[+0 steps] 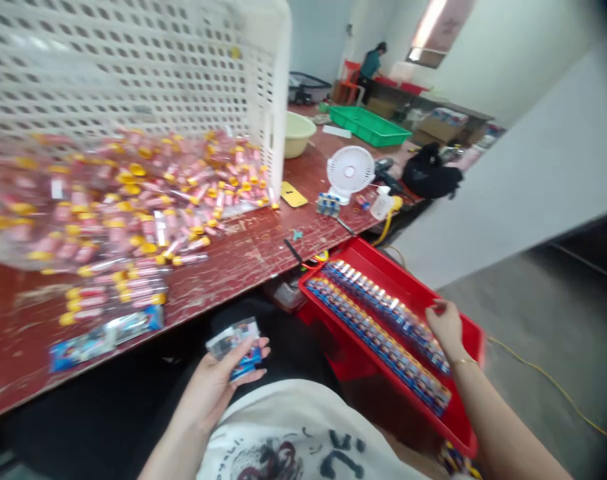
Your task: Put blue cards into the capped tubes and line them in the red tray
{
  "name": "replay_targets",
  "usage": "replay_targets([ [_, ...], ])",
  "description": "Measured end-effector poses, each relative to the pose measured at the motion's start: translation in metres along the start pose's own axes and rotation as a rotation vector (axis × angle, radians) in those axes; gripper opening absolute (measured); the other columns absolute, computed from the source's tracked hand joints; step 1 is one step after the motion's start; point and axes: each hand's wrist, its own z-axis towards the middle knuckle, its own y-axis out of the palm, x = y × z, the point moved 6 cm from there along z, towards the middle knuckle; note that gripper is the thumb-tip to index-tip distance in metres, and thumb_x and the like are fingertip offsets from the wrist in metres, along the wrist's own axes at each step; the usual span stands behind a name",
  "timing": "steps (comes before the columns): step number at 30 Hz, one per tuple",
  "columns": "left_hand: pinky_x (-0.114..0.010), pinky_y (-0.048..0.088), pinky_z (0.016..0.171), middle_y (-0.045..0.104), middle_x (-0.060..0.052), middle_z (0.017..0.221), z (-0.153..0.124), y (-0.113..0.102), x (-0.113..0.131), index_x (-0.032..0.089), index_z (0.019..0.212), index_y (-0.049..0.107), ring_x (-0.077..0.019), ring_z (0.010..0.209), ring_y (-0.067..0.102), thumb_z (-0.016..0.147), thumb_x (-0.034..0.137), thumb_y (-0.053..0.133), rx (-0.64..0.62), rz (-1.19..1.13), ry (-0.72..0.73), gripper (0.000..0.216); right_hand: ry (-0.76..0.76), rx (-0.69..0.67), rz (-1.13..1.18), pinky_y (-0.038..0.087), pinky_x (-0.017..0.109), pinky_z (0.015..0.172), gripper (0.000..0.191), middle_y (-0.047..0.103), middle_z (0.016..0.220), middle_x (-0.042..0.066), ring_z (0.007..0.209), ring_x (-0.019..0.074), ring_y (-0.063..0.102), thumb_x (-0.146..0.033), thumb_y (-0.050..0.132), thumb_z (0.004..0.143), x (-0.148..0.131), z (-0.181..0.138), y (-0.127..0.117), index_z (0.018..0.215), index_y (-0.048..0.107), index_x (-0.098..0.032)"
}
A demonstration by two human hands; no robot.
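My left hand [222,380] is closed around a small stack of blue-and-clear printed packets [246,357], held above my lap. My right hand [446,325] reaches over the red tray [351,247], its fingers slightly bent and apart, with nothing visible in them. Below it, two long rows of packed blue-and-yellow pieces [378,347] stand in the tray. On the table edge to the left lie flat blue printed packets [108,337]. Beside them are clear-wrapped pink tubes with yellow caps [143,287], spilling from a white perforated basket [183,60].
On the red-brown table [253,247] stand a white fan [351,170], a cream basin [298,133], a yellow card [294,195] and a green tray [368,125]. A black bag [431,172] lies at the far end. A person [371,70] is in the background. A yellow cable [548,380] crosses the floor.
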Motion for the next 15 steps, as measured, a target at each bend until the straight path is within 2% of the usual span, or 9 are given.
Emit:
replay_targets([
  [1, -0.027, 0.059, 0.057, 0.075, -0.013, 0.089, -0.001, -0.003, 0.001, 0.012, 0.087, 0.071, -0.0233, 0.079, 0.072, 0.070, 0.023, 0.076, 0.009, 0.001, 0.026, 0.020, -0.055, -0.031, 0.025, 0.047, 0.037, 0.070, 0.020, 0.059, 0.085, 0.010, 0.072, 0.0199, 0.056, -0.014, 0.059, 0.076, -0.022, -0.003, 0.018, 0.096, 0.057, -0.012],
  [3, -0.027, 0.058, 0.057, 0.075, -0.014, 0.086, -0.003, -0.010, 0.005, 0.011, 0.087, 0.071, -0.0234, 0.076, 0.072, 0.066, 0.027, 0.080, 0.017, -0.011, 0.077, 0.027, -0.288, -0.158, 0.143, 0.048, 0.036, 0.073, 0.019, 0.060, 0.090, 0.008, 0.075, 0.0199, 0.057, -0.020, 0.058, 0.078, -0.092, -0.023, 0.067, 0.096, 0.057, -0.016],
  [6, -0.028, 0.059, 0.059, 0.075, -0.016, 0.091, -0.006, -0.023, 0.013, 0.011, 0.091, 0.071, -0.0253, 0.084, 0.071, 0.067, 0.035, 0.079, 0.024, -0.051, 0.152, 0.035, -0.826, -0.434, 0.457, 0.049, 0.038, 0.079, 0.009, 0.059, 0.091, 0.007, 0.085, 0.0215, 0.057, -0.024, 0.056, 0.083, -0.236, -0.097, 0.139, 0.090, 0.058, -0.020],
  [7, -0.029, 0.059, 0.060, 0.074, -0.017, 0.096, -0.007, -0.027, 0.015, 0.011, 0.094, 0.071, -0.0260, 0.087, 0.070, 0.069, 0.038, 0.077, 0.019, -0.073, 0.163, 0.037, -0.947, -0.524, 0.546, 0.048, 0.040, 0.084, 0.007, 0.060, 0.093, 0.008, 0.091, 0.0224, 0.056, -0.022, 0.054, 0.084, -0.282, -0.126, 0.160, 0.090, 0.059, -0.021],
  [10, -0.029, 0.059, 0.062, 0.071, -0.017, 0.107, -0.011, -0.041, 0.016, 0.013, 0.099, 0.070, -0.0263, 0.095, 0.069, 0.073, 0.039, 0.074, 0.008, -0.142, 0.166, 0.037, -1.080, -0.683, 0.617, 0.045, 0.040, 0.093, 0.008, 0.061, 0.101, 0.006, 0.102, 0.0205, 0.055, -0.021, 0.055, 0.087, -0.389, -0.195, 0.215, 0.094, 0.060, -0.020],
  [12, -0.029, 0.059, 0.062, 0.072, -0.016, 0.105, -0.013, -0.051, 0.017, 0.013, 0.096, 0.070, -0.0257, 0.094, 0.069, 0.072, 0.037, 0.075, 0.048, -0.163, 0.185, 0.034, -1.081, -0.743, 0.623, 0.045, 0.043, 0.092, 0.015, 0.061, 0.106, 0.006, 0.103, 0.0209, 0.056, -0.026, 0.058, 0.087, -0.431, -0.222, 0.243, 0.099, 0.060, -0.016],
  [13, -0.028, 0.059, 0.061, 0.072, -0.016, 0.103, -0.014, -0.055, 0.018, 0.013, 0.094, 0.070, -0.0255, 0.093, 0.069, 0.071, 0.036, 0.076, 0.069, -0.163, 0.195, 0.033, -1.064, -0.770, 0.624, 0.047, 0.043, 0.089, 0.019, 0.060, 0.107, 0.006, 0.102, 0.0207, 0.057, -0.028, 0.059, 0.088, -0.442, -0.229, 0.254, 0.101, 0.060, -0.014],
  [15, -0.028, 0.058, 0.059, 0.074, -0.016, 0.098, -0.015, -0.062, 0.021, 0.012, 0.089, 0.071, -0.0255, 0.089, 0.070, 0.068, 0.036, 0.079, 0.108, -0.148, 0.213, 0.033, -1.005, -0.827, 0.629, 0.050, 0.040, 0.083, 0.022, 0.060, 0.105, 0.006, 0.095, 0.0188, 0.059, -0.031, 0.058, 0.089, -0.446, -0.234, 0.267, 0.102, 0.059, -0.013],
])
